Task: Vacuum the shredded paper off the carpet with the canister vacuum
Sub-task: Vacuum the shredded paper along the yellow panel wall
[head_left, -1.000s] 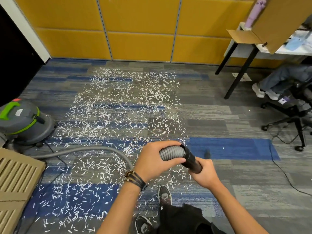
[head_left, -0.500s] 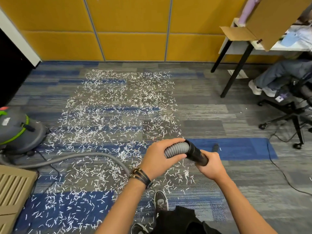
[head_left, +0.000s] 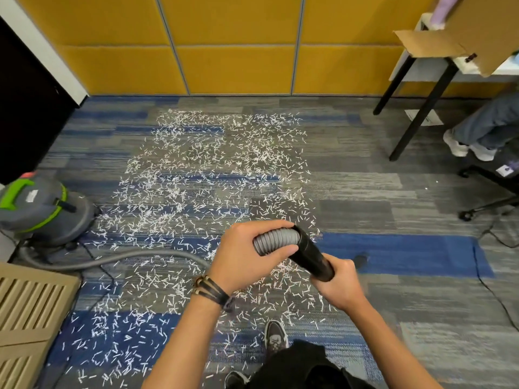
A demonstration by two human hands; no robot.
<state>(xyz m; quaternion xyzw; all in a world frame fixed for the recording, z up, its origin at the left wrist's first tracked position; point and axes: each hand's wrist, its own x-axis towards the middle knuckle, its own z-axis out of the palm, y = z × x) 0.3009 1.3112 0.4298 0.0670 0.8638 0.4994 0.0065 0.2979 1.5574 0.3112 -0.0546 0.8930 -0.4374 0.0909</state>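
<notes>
Leftmost, a beige slatted panel (head_left: pixel 31 304) lies flat at the lower edge, and just behind it the grey canister vacuum (head_left: pixel 42 209) with green trim stands on the carpet (head_left: pixel 393 192) beside a dark doorway. From its base a grey hose (head_left: pixel 126 258) curves along the floor to the right, lying across the shredded paper (head_left: pixel 210 169). The paper is spread in a broad white patch over the grey and blue carpet tiles, reaching from near the yellow wall panels (head_left: pixel 238 51) down to the person's dark shoe (head_left: pixel 276 334) at the bottom. The left hand (head_left: pixel 244 256), with dark bracelets (head_left: pixel 210 289) on its wrist, has its fingers and thumb wrapped around the ribbed end of the hose where it joins a black tube (head_left: pixel 311 255). The right hand (head_left: pixel 341 284) is clamped around the lower end of that tube, which slants down and to the right above the paper's right edge. Past the hands the carpet shows only a few stray bits. Further right, a counter (head_left: pixel 415 71) on black legs carries an open cardboard box (head_left: pixel 449 37), and a seated person's legs with white shoes (head_left: pixel 466 147) show beside the base of an office chair (head_left: pixel 491 200). A thin black cable (head_left: pixel 491 290) trails across the floor near the right edge.
</notes>
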